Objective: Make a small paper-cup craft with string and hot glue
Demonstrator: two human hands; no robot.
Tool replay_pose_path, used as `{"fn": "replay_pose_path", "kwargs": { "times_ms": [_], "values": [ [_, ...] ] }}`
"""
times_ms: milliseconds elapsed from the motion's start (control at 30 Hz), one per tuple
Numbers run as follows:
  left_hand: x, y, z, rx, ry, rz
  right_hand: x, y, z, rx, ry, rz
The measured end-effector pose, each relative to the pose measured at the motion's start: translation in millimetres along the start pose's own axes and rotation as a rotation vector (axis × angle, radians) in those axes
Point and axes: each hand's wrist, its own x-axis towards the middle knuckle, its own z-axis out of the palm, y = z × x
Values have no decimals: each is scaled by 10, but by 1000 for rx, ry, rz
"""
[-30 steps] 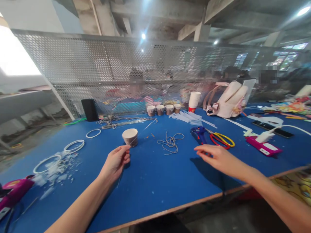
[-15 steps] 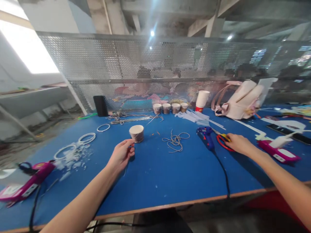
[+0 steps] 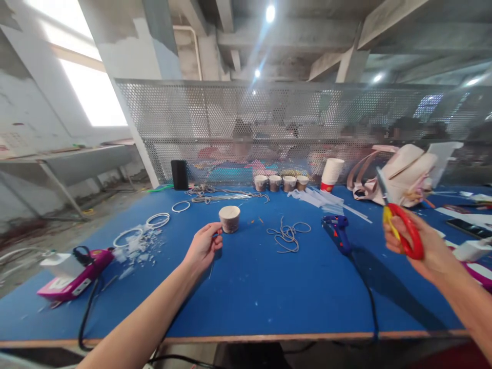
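The scissors [image 3: 400, 225] have red and yellow handles and closed blades pointing up, held in the air. The small paper cup [image 3: 229, 219] stands upside down on the blue counter [image 3: 269, 287].

Things spread across the desk [image 3: 246, 302] before a mesh screen [image 3: 269, 128].
A cup [image 3: 229, 219] stands mid-desk, with a cord tangle [image 3: 288, 234] to its right and a glue gun [image 3: 338, 231] further right; rings [image 3: 157, 220] lie to its left, and four cups [image 3: 280, 182] line up behind it.
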Motion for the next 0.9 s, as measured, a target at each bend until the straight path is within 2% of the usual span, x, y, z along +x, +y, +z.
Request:
{"fn": "replay_pose_path", "kwargs": {
  "times_ms": [67,133,300,433,533,667,767,900],
  "values": [
    [-2,11,-7,-14,-6,15,-167,-192,267,386,-184,121],
    [-3,28,-14,-27,-11,37,-314,-334,595,537,-323,207],
    [-32,79,-15,-51,-41,113,-576,-407,1333,570,-654,333],
    [-101,96,11,-27,-114,153,-683,-352,1639,510,-819,325],
    [-174,86,39,29,-187,144,-691,-330,1766,575,-810,330],
    [-293,46,67,148,-301,84,-618,-362,1899,760,-649,336],
    [-378,18,74,370,-411,92,-552,-417,1955,879,-540,392],
    [-431,2,73,655,-475,189,-491,-449,1926,1019,-485,476]
  ]
}}
